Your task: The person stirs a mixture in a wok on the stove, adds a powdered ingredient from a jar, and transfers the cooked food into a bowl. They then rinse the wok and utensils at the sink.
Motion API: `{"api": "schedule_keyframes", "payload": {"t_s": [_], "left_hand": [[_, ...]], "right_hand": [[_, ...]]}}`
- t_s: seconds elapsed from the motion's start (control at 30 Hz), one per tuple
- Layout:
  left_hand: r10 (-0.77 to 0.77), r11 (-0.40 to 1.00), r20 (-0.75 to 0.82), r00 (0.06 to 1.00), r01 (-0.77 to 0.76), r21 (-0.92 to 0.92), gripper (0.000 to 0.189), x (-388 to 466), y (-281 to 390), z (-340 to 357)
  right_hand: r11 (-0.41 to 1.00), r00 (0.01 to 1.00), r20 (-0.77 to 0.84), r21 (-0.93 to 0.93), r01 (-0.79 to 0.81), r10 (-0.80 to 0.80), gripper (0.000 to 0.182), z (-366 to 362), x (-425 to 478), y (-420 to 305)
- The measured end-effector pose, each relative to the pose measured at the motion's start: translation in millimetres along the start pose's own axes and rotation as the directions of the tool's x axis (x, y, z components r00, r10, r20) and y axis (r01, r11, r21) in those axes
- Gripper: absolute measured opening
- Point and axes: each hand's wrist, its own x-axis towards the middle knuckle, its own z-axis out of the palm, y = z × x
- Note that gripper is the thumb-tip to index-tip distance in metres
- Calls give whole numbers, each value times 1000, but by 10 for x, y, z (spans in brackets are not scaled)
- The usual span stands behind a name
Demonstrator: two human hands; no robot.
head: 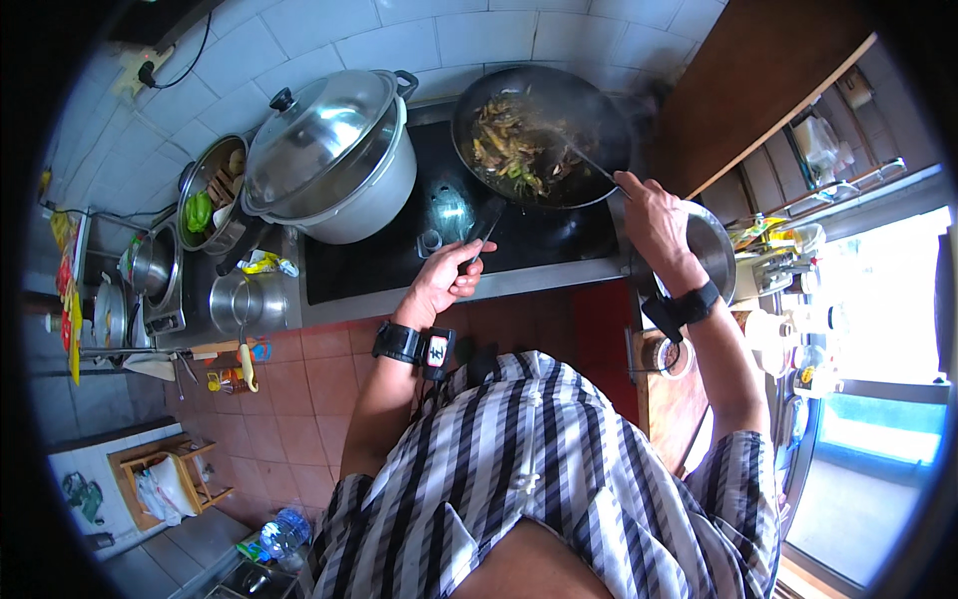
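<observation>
A dark wok (540, 201) sits on the black cooktop (359, 271), with steam rising from it. Browned strips of food (505, 138) and some green pieces lie inside, mostly left of its middle. My left hand (447, 278) is closed around the end of the wok's dark handle (488, 219), near the cooktop's front edge. From the wok's right side, my right hand (653, 217) grips a metal cooking utensil (591, 162) whose shaft slants down into the food. Steam and food hide the utensil's working end.
Left of the wok stands a large aluminium pot (378, 191) with a tilted domed lid (322, 142). Farther left are a pan (213, 239) holding a green pepper (198, 211) and a small saucepan (262, 303). A metal basin (715, 251) is close by my right wrist.
</observation>
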Motion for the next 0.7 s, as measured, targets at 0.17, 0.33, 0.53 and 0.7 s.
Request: {"api": "schedule_keyframes", "payload": {"t_s": [0.17,0.33,0.53,0.7], "left_hand": [[-8,1000,27,1000,8,-16,35,25,18,11],[9,1000,6,1000,-9,24,36,23,30,4],[20,999,-3,1000,-20,31,38,5,70,47],[19,999,1,1000,-19,31,43,5,54,55]], "right_hand": [[999,992,-119,25,46,-43,30,79,182,76],[962,970,72,-131,241,-233,39,376,44,-227],[948,977,181,-274,160,-112,50,-93,-328,44],[965,997,55,-253,61,-49,41,488,290,-134]]}}
